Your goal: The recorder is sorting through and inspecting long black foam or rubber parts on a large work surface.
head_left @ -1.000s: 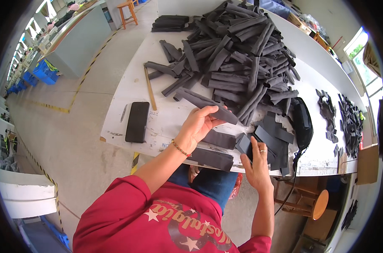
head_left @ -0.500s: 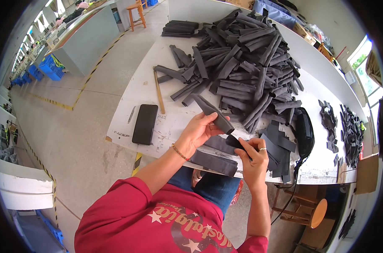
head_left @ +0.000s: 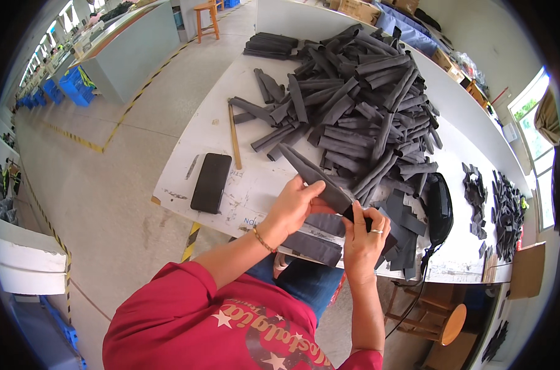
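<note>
My left hand [head_left: 297,208] grips a dark grey fabric sleeve [head_left: 312,175] between thumb and fingers, its far end pointing up toward the pile. In my right hand [head_left: 364,240] is a thin, stiff black strip [head_left: 388,244], pinched by thumb and fingers. The strip's front end meets the sleeve's near opening; how far it reaches inside is hidden. Below my hands, flat grey fabric pieces [head_left: 314,246] lie along the table's near edge. Right of my right hand lies a loose stack of flat black strips [head_left: 407,223].
A big heap of grey fabric sleeves [head_left: 360,105] covers the far part of the white table [head_left: 193,132]. To the left lie a black phone [head_left: 211,184] and a wooden stick [head_left: 234,137]. A black pouch [head_left: 439,206] with a cord sits right, near a wooden stool [head_left: 452,324].
My right hand has brought the black strip up to the sleeve's near opening, and the two now meet. My left hand has shifted slightly down the picture with the sleeve.
</note>
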`<state>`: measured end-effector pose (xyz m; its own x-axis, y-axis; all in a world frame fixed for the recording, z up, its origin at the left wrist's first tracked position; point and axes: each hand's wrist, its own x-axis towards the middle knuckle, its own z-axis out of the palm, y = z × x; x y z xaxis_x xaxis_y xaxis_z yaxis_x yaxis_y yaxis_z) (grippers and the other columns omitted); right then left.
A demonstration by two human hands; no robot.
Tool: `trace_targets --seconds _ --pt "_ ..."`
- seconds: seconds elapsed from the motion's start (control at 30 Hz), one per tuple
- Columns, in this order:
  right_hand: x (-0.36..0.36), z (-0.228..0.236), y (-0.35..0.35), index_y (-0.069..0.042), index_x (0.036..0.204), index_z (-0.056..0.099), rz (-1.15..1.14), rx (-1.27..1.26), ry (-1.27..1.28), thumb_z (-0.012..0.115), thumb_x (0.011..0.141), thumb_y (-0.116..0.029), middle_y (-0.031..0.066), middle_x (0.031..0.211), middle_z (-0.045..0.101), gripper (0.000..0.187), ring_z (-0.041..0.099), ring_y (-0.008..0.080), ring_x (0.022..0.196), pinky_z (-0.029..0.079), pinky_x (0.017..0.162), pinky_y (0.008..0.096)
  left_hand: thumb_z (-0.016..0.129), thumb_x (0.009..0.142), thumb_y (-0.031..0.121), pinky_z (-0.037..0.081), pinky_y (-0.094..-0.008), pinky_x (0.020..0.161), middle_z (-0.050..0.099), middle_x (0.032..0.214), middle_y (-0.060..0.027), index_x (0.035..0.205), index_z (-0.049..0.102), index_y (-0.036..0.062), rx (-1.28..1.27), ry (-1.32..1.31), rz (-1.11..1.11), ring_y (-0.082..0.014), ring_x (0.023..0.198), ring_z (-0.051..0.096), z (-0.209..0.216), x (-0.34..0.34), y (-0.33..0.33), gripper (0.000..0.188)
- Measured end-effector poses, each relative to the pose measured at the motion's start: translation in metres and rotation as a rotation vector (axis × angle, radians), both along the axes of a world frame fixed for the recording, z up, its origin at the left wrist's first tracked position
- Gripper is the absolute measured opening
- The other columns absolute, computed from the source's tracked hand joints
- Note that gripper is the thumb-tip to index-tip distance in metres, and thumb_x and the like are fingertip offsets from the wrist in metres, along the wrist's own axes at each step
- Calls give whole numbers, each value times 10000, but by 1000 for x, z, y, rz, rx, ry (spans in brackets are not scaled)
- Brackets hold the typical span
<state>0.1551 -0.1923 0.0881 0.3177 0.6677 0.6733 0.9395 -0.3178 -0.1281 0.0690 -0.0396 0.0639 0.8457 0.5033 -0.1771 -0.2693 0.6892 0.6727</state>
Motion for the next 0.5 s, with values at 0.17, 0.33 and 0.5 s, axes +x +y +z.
trace_targets --seconds 0.17,0.33,0.5 --pt "-18 -2 7 -4 1228 606 10 119 288 776 727 -42 152 1071 499 531 519 317 956 448 852 415 579 950 98 523 -395 942 622 1156 -177 1252 460 -12 221 -158 206 -253 1080 627 16 -7 -22 343" --pt "-41 -3 16 -18 1243 539 140 191 375 770 742 -34 209 1144 512 552 520 384 1034 463 833 463 540 991 184 463 -395 982 676 1026 -130 1099 606 6 251 -281 -21 -243 1092 618 0 -1 -15 218" --pt "-36 -20 -1 -4 1063 485 162 49 394 733 751 23 218 1084 532 399 550 400 949 457 821 447 497 1012 226 469 -403 979 680 1035 -154 1137 595 4 247 -292 16 -250 1060 633 -6 -1 -29 273"
